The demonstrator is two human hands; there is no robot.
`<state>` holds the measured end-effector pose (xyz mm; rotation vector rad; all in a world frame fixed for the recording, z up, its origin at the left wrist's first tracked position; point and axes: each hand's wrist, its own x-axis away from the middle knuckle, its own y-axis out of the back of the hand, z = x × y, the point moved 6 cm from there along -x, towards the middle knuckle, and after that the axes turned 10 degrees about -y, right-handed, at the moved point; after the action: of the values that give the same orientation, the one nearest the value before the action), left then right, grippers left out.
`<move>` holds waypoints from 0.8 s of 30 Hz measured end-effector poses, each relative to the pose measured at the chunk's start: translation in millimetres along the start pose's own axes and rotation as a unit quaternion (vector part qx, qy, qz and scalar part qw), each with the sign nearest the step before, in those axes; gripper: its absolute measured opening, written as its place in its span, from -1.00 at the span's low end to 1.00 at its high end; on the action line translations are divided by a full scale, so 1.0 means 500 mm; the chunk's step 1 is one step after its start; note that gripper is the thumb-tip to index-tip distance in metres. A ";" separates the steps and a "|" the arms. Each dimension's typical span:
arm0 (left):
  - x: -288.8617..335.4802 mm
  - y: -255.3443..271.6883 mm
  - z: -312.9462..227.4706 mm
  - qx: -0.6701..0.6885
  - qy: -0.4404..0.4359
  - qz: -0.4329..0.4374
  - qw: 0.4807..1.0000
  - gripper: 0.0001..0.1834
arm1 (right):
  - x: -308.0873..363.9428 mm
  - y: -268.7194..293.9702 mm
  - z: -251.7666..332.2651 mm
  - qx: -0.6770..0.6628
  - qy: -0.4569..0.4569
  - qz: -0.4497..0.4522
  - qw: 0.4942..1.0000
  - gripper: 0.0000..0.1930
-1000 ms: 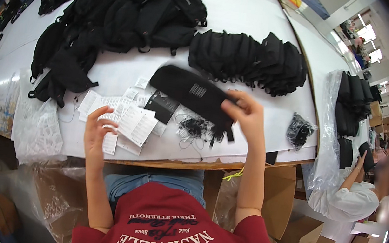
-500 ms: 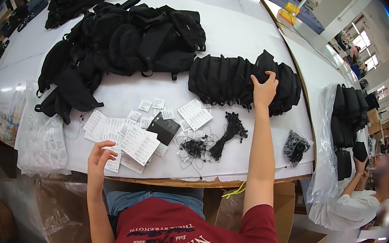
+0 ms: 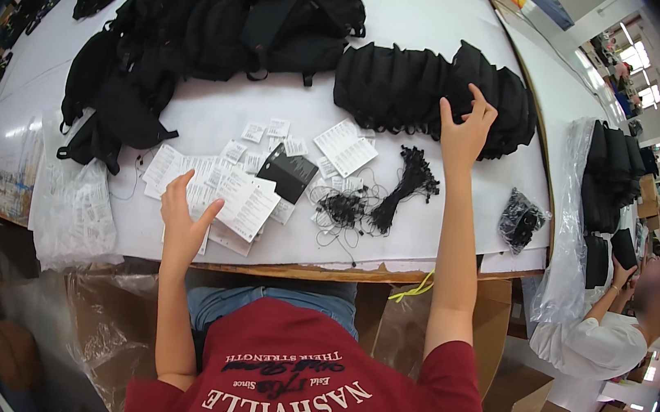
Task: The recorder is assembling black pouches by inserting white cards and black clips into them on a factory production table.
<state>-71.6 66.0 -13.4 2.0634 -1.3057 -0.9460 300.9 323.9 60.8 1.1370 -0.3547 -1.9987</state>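
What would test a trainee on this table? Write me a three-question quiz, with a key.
1. True or false: the right hand is nearer the row of black bags than the left hand is.

2. Which lies between the white printed cards and the clear plastic packet of black items?
A) scissors
B) a bundle of black cords
C) a mug

3. Fill the gap: the person's shirt is dark ____.

Key: 1. True. 2. B. 3. Red.
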 end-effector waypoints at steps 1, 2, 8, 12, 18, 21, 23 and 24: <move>0.000 -0.013 0.009 -0.016 0.006 0.017 1.000 -0.30 | 0.035 0.005 0.018 -0.046 0.025 0.048 0.997 -0.64; 0.002 -0.019 0.017 -0.018 0.013 0.021 1.000 -0.30 | 0.070 0.006 0.032 -0.092 0.050 0.097 0.990 -0.73; 0.015 -0.047 0.020 -0.030 0.006 0.090 0.995 -0.31 | 0.290 -0.031 0.066 -0.084 0.078 0.471 0.875 -0.87; 0.018 -0.052 0.012 -0.007 -0.001 0.075 0.997 -0.43 | 0.370 -0.024 0.095 -0.058 0.064 0.525 0.847 -0.90; 0.018 -0.042 0.009 0.007 -0.004 0.027 1.000 -0.52 | 0.395 0.001 0.118 -0.045 0.125 0.541 0.830 -0.92; 0.020 -0.027 0.001 0.007 -0.006 -0.003 1.000 -0.63 | 0.399 0.019 0.092 -0.028 0.099 0.551 0.828 -0.92; 0.016 -0.020 -0.008 0.012 -0.006 -0.013 1.000 -0.70 | 0.400 0.025 0.076 -0.025 0.089 0.543 0.835 -0.91; 0.014 -0.014 -0.013 0.019 0.003 -0.008 1.000 -0.73 | 0.403 0.028 0.070 -0.017 0.092 0.538 0.838 -0.91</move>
<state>-60.8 63.1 -16.6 2.1071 -1.3139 -0.9284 222.0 159.1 -31.7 0.7923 -0.6695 -0.8842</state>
